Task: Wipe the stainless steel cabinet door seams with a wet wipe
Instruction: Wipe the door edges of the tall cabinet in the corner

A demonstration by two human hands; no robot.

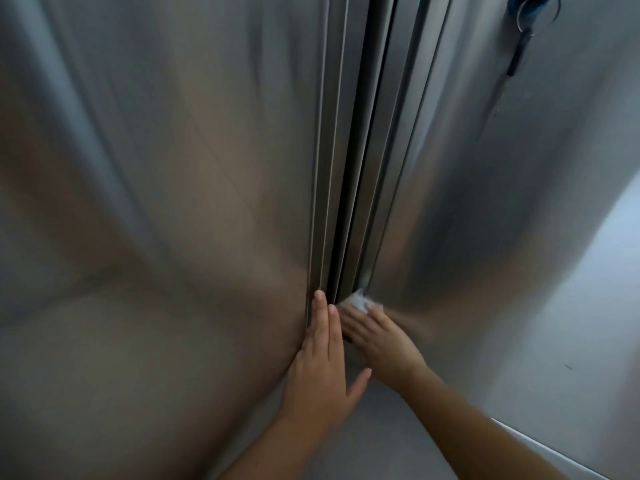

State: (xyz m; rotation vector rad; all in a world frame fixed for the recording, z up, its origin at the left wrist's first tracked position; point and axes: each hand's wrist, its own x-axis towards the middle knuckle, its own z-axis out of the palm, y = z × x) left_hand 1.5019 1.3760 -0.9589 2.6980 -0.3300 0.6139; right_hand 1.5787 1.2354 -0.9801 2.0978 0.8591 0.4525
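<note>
A head-worn view is looking down the front of a tall stainless steel cabinet. The left door [156,202] is filling the left half of the view, its brushed metal reflecting warm, blurred tones.

Low at its inner edge, the person's left hand [320,362] is lying flat against the metal. Its fingers [321,311] are straight and close together, holding nothing, and the thumb is spreading out to the right. It is probably steadying the door, or bracing the person, while the other hand works.

Just right of it, the seam [351,168] is running from top to bottom as a dark gap flanked by several folded metal ridges. The wet wipe [358,301], a small white wad, is sitting low in that seam, against the edge of the right door and just beside the left hand.

The right hand [384,341] is pressing the wipe there with extended, slightly spread fingers laid over it, likely to push the cloth into the groove. This hand is motion-blurred and its thumb is hidden, so any pinch underneath cannot be told.

The right door [502,202] is angling away to the right. Near its top a key ring [530,19] is hanging, seemingly from a lock, well apart from both hands.
</note>
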